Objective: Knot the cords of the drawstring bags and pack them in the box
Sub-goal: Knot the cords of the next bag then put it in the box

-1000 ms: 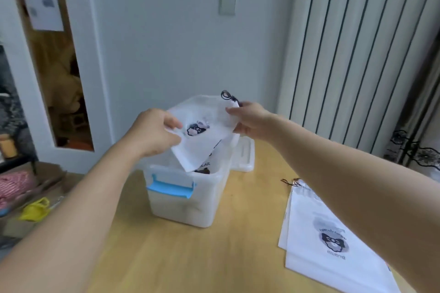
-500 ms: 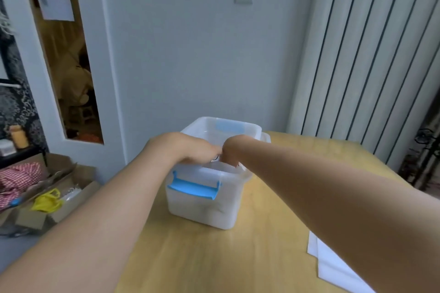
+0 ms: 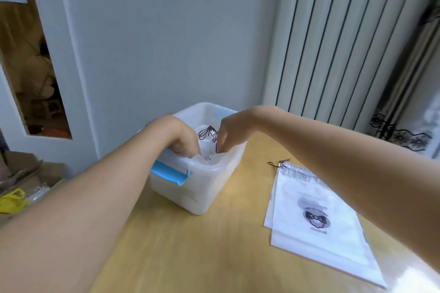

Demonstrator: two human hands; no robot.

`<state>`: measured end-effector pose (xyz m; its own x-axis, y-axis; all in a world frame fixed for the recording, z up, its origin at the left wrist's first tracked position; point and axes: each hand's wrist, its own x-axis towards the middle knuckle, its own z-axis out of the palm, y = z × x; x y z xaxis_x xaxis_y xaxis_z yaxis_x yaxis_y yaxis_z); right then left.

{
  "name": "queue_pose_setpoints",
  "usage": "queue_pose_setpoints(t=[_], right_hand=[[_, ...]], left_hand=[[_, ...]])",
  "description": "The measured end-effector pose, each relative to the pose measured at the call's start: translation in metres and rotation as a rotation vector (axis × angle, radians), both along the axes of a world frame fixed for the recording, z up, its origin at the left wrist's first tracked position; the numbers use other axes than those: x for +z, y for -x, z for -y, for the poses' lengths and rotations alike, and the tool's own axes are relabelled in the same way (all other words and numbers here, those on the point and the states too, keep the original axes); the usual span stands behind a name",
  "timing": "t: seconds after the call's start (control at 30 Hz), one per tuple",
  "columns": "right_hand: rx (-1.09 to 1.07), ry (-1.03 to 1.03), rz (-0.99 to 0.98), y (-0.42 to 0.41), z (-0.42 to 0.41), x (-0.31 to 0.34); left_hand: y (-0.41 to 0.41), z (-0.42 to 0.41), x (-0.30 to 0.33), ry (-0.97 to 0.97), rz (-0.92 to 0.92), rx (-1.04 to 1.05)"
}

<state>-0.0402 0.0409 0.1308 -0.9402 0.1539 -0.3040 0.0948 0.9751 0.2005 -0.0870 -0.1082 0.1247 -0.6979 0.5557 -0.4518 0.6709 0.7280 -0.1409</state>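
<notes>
A translucent white plastic box (image 3: 209, 188) with a blue handle (image 3: 170, 172) stands on the wooden table. Both hands reach down into it. My left hand (image 3: 177, 137) and my right hand (image 3: 234, 131) press a white drawstring bag (image 3: 206, 160) into the box, fingers curled on its fabric. Its dark knotted cord (image 3: 208, 132) sticks up between the hands. A flat stack of white drawstring bags (image 3: 314, 221) with a printed logo lies on the table to the right, cords at its far end.
The wooden table (image 3: 214, 257) stands close to a grey wall. Cardboard boxes with yellow and red items (image 3: 14, 200) sit on the floor at the left. Striped curtains hang at the back right.
The bag was held above the box a second ago; both hands have since lowered it inside. The view has shifted, bringing the stack of bags back into sight.
</notes>
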Motion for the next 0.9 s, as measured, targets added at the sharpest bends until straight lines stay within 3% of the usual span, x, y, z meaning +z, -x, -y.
queue_pose_setpoints(t=[0.13, 0.3, 0.37, 0.43, 0.5, 0.57, 0.63, 0.7, 0.77, 0.83, 0.9], right_hand=[[-0.028, 0.090, -0.254, -0.017, -0.031, -0.008], [0.117, 0.379, -0.848, -0.067, -0.071, -0.020], [-0.062, 0.428, -0.986, -0.091, -0.099, -0.040], [-0.326, 0.444, -0.868, -0.114, -0.138, -0.069], [-0.489, 0.372, -0.573, -0.138, -0.170, -0.106], [-0.557, 0.285, -0.472, -0.157, -0.189, -0.141], [-0.548, 0.259, -0.590, -0.166, -0.197, -0.161], [-0.506, 0.256, -0.699, -0.170, -0.200, -0.169], [-0.461, 0.320, -0.787, -0.171, -0.198, -0.174], [-0.354, 0.443, -0.836, -0.180, -0.197, -0.179], [-0.211, 0.556, -0.824, -0.189, -0.193, -0.173]], left_hand=[[0.007, -0.030, -0.009, 0.162, -0.132, -0.098], [0.008, -0.040, -0.037, 0.110, -0.165, -0.054], [0.019, -0.044, -0.031, -0.032, -0.269, -0.035], [0.024, -0.044, -0.018, -0.231, -0.416, -0.020], [0.007, -0.050, 0.001, -0.521, -0.500, -0.054], [-0.036, -0.064, 0.015, -0.878, -0.407, -0.179], [-0.089, -0.083, 0.010, -1.169, -0.172, -0.324], [-0.123, -0.111, -0.024, -1.257, 0.004, -0.422], [-0.128, -0.133, -0.069, -1.173, 0.034, -0.422], [-0.119, -0.147, -0.113, -1.125, 0.020, -0.355], [-0.107, -0.148, -0.144, -1.205, 0.044, -0.232]])
